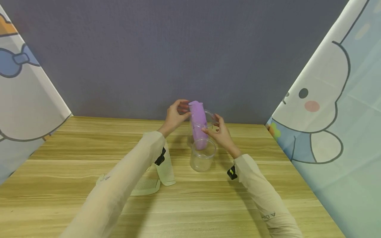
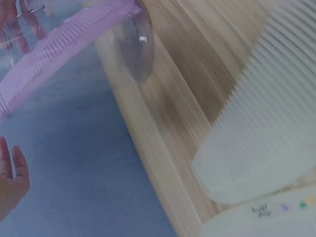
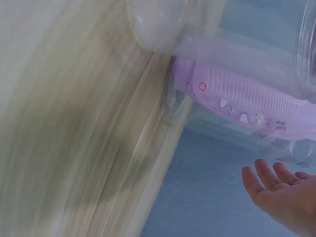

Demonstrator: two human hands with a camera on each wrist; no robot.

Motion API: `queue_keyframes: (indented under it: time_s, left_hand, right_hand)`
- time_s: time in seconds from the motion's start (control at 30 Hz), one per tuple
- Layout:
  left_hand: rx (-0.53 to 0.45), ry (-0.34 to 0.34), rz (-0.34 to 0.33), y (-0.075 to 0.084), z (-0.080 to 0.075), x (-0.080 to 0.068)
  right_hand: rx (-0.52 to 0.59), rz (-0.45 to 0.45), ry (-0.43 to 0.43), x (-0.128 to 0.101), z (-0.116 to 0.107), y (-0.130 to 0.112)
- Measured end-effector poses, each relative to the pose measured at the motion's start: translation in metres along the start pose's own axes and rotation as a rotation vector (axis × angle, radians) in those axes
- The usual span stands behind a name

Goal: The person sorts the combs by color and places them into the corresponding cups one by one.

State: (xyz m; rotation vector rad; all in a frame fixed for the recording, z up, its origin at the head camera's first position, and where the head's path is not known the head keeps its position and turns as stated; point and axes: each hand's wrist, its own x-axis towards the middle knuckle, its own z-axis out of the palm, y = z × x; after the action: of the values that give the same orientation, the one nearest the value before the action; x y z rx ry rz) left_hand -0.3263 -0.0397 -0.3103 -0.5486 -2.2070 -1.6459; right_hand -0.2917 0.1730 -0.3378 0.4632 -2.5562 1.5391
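Observation:
A tall clear plastic cup [image 3: 232,133] stands at the back, touching or close to the wall, with purple combs [image 1: 197,115] upright inside it. My left hand [image 1: 175,116] is at its left side, fingers spread near the comb tops. In the left wrist view the left fingers [image 2: 19,165] look apart from the cup. At the cup's right rim my right hand [image 1: 219,131] holds it, thumb across the front and fingers at the side. Just in front stands a second clear cup [image 1: 201,162], with nothing visible in it.
Pale green combs [image 1: 166,167] [image 2: 266,113] lie on the wooden table [image 1: 190,208], partly under my left sleeve. A dark wall panel [image 1: 166,59] borders the table at the back. Cartoon-printed sheets [image 1: 333,132] hang on both sides.

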Motion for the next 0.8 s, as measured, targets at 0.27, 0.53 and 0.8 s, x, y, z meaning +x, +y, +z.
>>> queue_keyframes:
  time_s: [0.27,0.53,0.8]
  left_hand:
    - [0.034,-0.076,-0.047,-0.006,-0.017,-0.009]
    - [0.055,-0.171,-0.076,-0.011,-0.031,-0.025]
    - [0.112,-0.281,-0.12,-0.025,-0.043,-0.047]
  right_hand:
    - [-0.013,-0.008,0.004,-0.008,-0.005,-0.006]
    - [-0.052,-0.034,-0.013,-0.026,-0.014,-0.019]
    - [-0.069,-0.063,-0.032,-0.029,-0.02,0.014]
